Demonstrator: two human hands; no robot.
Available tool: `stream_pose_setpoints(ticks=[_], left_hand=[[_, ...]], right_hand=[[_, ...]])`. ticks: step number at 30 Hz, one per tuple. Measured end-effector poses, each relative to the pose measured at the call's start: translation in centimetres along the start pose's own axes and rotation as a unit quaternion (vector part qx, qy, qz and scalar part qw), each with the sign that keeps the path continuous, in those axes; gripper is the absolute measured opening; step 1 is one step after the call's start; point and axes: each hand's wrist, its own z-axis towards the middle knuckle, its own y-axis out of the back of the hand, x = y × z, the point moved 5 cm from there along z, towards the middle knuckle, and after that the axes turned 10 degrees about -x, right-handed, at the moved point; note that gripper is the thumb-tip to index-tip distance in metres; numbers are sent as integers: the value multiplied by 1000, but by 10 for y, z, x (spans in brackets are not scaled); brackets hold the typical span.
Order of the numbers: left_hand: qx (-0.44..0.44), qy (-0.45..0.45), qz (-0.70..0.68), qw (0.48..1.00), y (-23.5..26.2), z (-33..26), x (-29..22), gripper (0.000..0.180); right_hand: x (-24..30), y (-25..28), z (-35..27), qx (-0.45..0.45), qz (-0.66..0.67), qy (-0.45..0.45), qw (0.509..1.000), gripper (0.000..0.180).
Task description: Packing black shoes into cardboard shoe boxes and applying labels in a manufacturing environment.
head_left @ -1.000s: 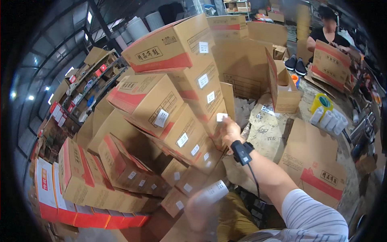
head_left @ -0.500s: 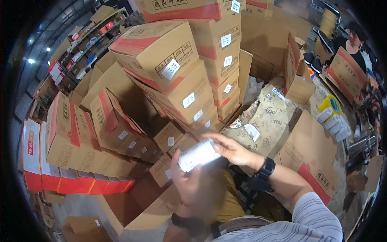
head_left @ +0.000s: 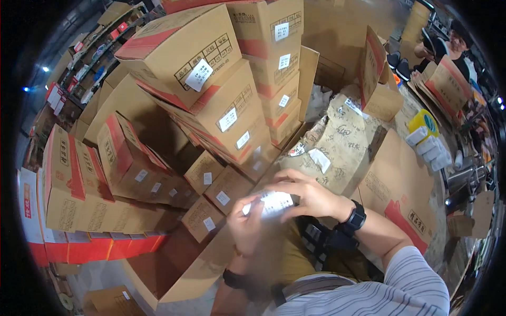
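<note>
1. Currently at a two-handed hold: left hand (head_left: 246, 227) and right hand (head_left: 312, 196) meeting over a small white label sheet (head_left: 275, 202), near and centre, just above the lap.
2. Left hand blurred, fingers curled shut on the sheet's near-left end; right hand arched over its far edge, fingertips pressed onto it, so both closed on the same sheet. Glare on the sheet too strong to tell whether anything is printed on it.
3. Black wristwatch (head_left: 354, 218) on the right wrist; a dark band (head_left: 232, 277) on the left.
4. Straight beyond the hands, small cardboard boxes (head_left: 221, 190), each with a white sticker on its face, leaning against a tall stack of larger red-banded cartons (head_left: 211, 89) to the left and far.
5. To the right of the hands, a brown paper sack (head_left: 342, 142) with scribbled marks and a white slip stuck to it; beyond that, an open carton (head_left: 379, 84), a yellow tape roll (head_left: 421, 121) and white rolls (head_left: 429, 150).
6. Far right, another person (head_left: 458, 47) busy with flat cartons, well apart from these hands.
7. Judged step: readying the sheet between the fingers, probably picking at one label, nothing yet applied from this hold.
8. Next move, as a judgement, calls for a firm pinch from the left hand to steady the sheet, a fine fingertip lift from the right, and a short reach to the small boxes just ahead.
</note>
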Motion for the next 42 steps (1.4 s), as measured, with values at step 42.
stream_pose_setpoints(ticks=[42], left_hand=[[-14,149,-61,987,30,0,57,41]], right_hand=[[-192,32,45,-215,-96,-237,942,17]])
